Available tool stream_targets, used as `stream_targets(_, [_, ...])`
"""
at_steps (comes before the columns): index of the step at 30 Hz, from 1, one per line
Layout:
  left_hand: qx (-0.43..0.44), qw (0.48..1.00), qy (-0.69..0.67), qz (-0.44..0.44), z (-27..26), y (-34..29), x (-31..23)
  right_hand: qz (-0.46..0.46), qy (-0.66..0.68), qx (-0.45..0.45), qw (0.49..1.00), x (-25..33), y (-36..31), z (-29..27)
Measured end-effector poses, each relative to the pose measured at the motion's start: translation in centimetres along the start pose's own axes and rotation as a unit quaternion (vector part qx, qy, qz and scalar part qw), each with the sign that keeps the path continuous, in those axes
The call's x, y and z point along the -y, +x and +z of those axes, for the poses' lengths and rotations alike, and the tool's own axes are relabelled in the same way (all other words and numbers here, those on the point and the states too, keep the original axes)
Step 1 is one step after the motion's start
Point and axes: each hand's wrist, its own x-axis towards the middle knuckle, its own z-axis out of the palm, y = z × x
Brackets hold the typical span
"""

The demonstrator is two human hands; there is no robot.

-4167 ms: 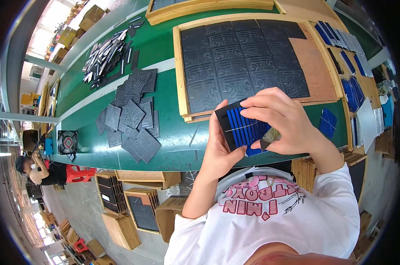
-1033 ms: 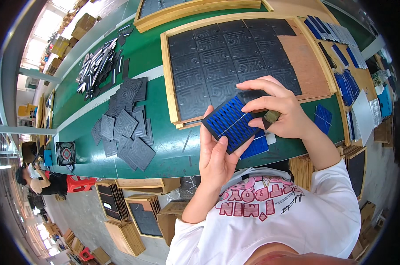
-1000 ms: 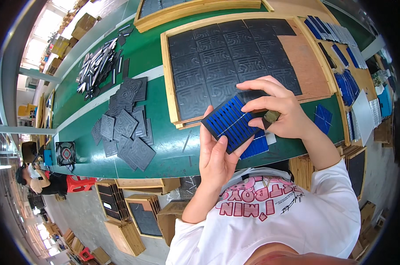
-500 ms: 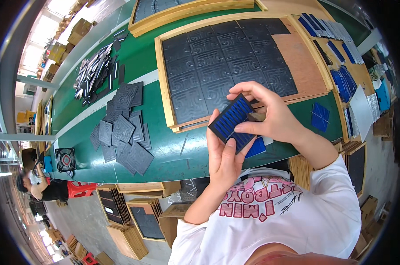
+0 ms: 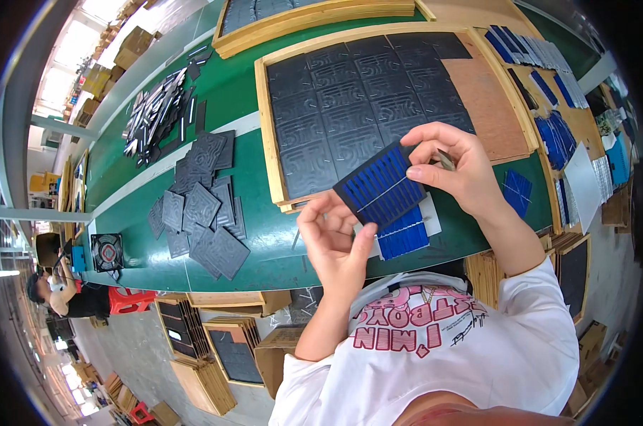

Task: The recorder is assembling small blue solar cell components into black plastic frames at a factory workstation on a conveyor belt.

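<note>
A small solar panel (image 5: 382, 183), blue strips on a black tile, is tilted between my two hands above the bench edge. Thumb and fingers of my right hand (image 5: 453, 167) pinch its right end. A small pointed metal tool (image 5: 446, 160), its kind unclear, also sticks out among those fingers. My left hand (image 5: 336, 238) has its fingers at the panel's left corner and its thumb at the lower corner; part of that grip is hidden. Below the panel, blue solar cells (image 5: 404, 240) lie on a white sheet (image 5: 432, 216).
Beyond my hands, a wooden frame (image 5: 268, 135) holds rows of black tiles (image 5: 332, 106). Loose black tiles (image 5: 201, 206) and a heap of dark strips (image 5: 158, 113) cover the bench's left. More blue cells (image 5: 556, 138) lie right. A fan (image 5: 106, 252) stands far left.
The panel has turned to show more of its blue face. My right hand has moved right, its thumb now at the panel's end. My left hand has shifted left, its fingers spread wider.
</note>
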Motion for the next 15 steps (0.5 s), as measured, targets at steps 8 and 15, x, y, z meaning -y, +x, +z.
stream_targets(8, [-0.052, 0.991, 0.103, -0.063, -0.5, -0.1, -1.1, 0.002, -0.027, -0.008, 1.0, -0.1, -0.2, 0.8])
stream_targets(15, [-0.049, 0.958, -0.185, -0.215, -0.7, 0.3, -0.9, -0.075, 0.163, 0.152, 0.972, -0.4, 0.2, -0.1])
